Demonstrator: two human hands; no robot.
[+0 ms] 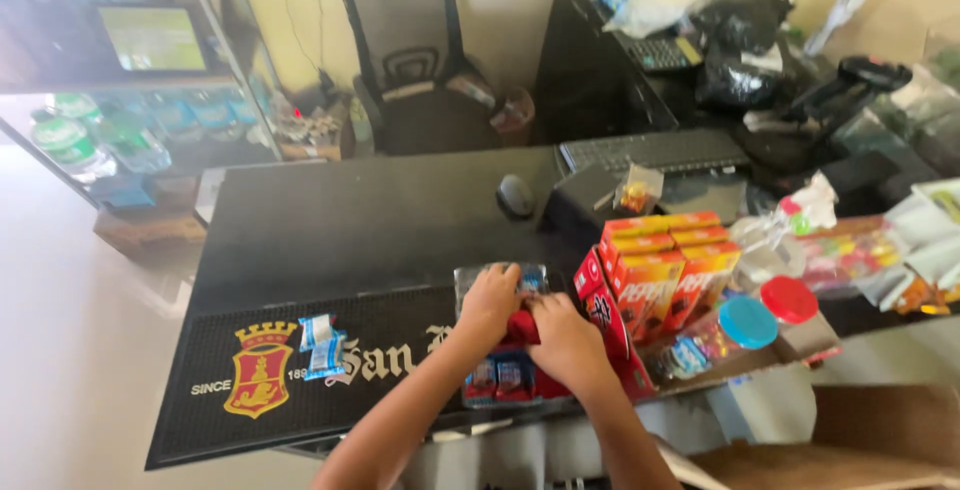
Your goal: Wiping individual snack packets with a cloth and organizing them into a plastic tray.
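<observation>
A red packet [520,328] sits on the bar mat [300,370] near the bench's [380,220] front edge, clutched by both hands, left [490,302] and right [566,342]. Snack boxes [665,270] crowd its right; open mat lies left. Forearms angle inward, wrists bent down.

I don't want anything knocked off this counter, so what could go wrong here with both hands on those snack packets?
Both hands, left and right, work on the red snack packets at the counter's near edge; some could slip off. The right forearm passes close to the upright orange boxes, which might topple. The two loose blue-and-white sachets on the black bar mat could be swept away.
</observation>
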